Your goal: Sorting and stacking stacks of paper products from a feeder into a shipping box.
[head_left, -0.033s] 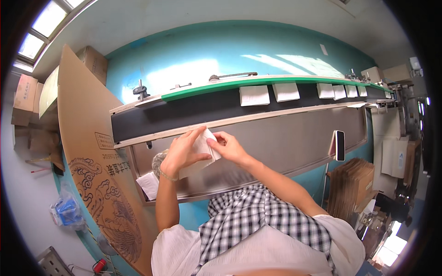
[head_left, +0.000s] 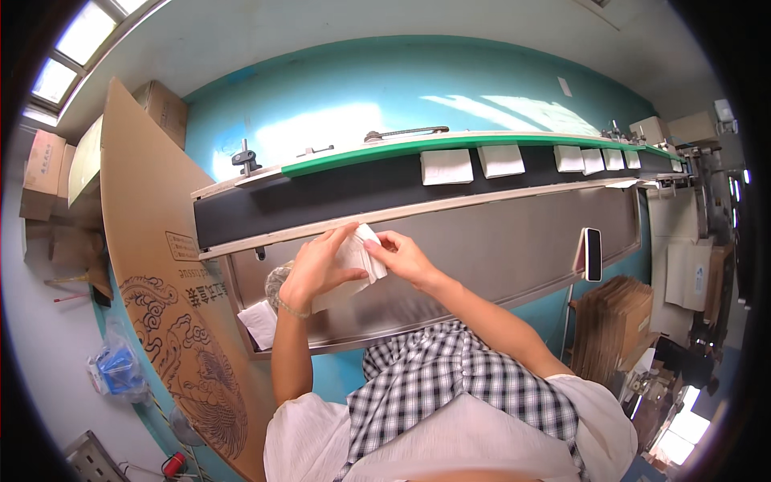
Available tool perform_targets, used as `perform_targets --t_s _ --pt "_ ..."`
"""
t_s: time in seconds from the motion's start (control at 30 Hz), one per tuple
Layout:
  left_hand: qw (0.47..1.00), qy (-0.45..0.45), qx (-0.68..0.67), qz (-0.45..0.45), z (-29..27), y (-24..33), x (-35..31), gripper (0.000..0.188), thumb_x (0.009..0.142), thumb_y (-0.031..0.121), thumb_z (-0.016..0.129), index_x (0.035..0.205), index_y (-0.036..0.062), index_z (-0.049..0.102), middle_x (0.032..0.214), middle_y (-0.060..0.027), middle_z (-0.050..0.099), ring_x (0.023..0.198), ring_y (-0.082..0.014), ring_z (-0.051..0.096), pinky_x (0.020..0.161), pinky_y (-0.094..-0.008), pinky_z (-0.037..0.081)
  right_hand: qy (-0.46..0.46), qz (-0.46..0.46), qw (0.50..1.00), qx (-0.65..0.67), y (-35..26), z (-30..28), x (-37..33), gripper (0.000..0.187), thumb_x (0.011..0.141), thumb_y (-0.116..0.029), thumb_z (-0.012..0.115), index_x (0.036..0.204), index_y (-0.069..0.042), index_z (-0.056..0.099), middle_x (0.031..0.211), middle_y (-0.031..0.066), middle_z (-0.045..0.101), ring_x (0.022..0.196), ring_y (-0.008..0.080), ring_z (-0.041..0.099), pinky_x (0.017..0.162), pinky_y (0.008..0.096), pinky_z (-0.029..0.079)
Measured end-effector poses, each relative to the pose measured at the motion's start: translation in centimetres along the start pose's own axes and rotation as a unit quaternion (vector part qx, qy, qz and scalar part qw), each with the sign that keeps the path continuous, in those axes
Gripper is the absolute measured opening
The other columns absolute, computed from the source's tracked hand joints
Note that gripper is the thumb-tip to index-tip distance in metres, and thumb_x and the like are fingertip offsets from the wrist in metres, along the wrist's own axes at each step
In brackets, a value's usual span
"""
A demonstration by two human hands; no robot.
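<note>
A folded stack of white paper tissues (head_left: 356,255) is held up over the steel table, its layers showing along the right edge. My left hand (head_left: 321,269) grips it from the left, thumb along the near side and fingers at the far side. From the right, my right hand (head_left: 401,255) closes on the edge, its thumb pressed against the layers. Beyond both hands runs a black conveyor belt (head_left: 321,201). Several white tissue stacks lie spaced along it, the nearest one (head_left: 446,167) to the right of my hands.
A steel table (head_left: 482,241) lies under my hands, with a phone (head_left: 593,255) standing at its right. White paper (head_left: 259,324) rests at its left corner. A large cardboard sheet (head_left: 161,265) stands at the left. Flattened cardboard (head_left: 612,321) is piled at the lower right.
The tissue stacks on the belt have shifted slightly to the right. In my hands, the stack's right edge has spread a little and my right thumb has moved slightly along it.
</note>
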State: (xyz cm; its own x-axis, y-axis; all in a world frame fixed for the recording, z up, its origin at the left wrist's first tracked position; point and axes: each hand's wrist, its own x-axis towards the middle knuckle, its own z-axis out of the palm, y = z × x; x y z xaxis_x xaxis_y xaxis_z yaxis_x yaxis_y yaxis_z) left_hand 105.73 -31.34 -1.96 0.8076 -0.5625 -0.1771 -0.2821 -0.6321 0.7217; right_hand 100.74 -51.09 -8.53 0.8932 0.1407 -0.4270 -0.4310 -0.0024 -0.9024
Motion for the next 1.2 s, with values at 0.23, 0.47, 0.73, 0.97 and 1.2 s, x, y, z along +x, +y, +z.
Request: perform_targets --t_s 0.23,0.47,0.73,0.97,1.2 --pt "0.998 -0.042 0.012 -0.04 -0.4 0.2 -0.4 0.077 0.065 0.039 0.088 0.129 0.0124 0.055 0.124 -0.0131 0.065 0.111 -0.0344 0.064 0.094 -0.0448 0.05 -0.046 0.043 0.996 -0.057 0.8 -3.5 0.1 0.027 0.093 -0.016 0.064 0.109 0.004 0.064 0.094 0.0104 0.07 0.082 0.0129 0.066 0.07 0.0281 0.054" --pt "0.971 0.154 0.172 0.055 1.1 3.3 -3.3 0.059 0.074 0.031 0.083 0.124 0.0098 0.059 0.119 -0.0115 0.066 0.108 -0.0272 0.063 0.098 -0.0448 0.039 0.042 -0.07 0.996 -0.025 1.4 -1.3 0.8 0.041 0.098 -0.038 0.063 0.115 0.0 0.061 0.098 0.0096 0.069 0.089 0.0167 0.067 0.079 0.0277 0.053" --pt "0.87 0.443 0.01 -0.218 7.1 4.7 -10.5 0.022 0.086 0.01 0.075 0.103 0.001 0.064 0.093 -0.0108 0.062 0.089 -0.0267 0.061 0.081 -0.0384 0.047 -0.014 -0.001 0.999 0.03 -0.1 1.6 -0.3 0.041 0.097 -0.033 0.065 0.119 0.002 0.062 0.102 0.007 0.067 0.088 0.013 0.062 0.078 0.0304 0.052" --pt "0.824 0.506 -0.072 -0.245 11.4 4.0 -10.6 0.042 0.083 0.012 0.078 0.116 -0.003 0.057 0.106 -0.0148 0.059 0.094 -0.0316 0.06 0.085 -0.0387 0.049 -0.011 -0.013 0.996 -0.09 0.4 0.8 -1.8 0.034 0.09 -0.028 0.066 0.105 0.001 0.058 0.095 0.0165 0.068 0.084 0.0249 0.066 0.076 0.0373 0.052" --pt "0.905 0.329 0.099 -0.251 11.3 6.7 -7.2 0.103 0.07 0.042 0.086 0.149 0.0026 0.033 0.14 -0.022 0.048 0.12 -0.0383 0.051 0.098 -0.0508 0.038 -0.047 -0.11 0.962 -0.246 -1.8 -1.7 -3.1 0.031 0.083 -0.024 0.065 0.101 0.0 0.057 0.099 0.0221 0.067 0.089 0.0476 0.062 0.078 0.0472 0.051"
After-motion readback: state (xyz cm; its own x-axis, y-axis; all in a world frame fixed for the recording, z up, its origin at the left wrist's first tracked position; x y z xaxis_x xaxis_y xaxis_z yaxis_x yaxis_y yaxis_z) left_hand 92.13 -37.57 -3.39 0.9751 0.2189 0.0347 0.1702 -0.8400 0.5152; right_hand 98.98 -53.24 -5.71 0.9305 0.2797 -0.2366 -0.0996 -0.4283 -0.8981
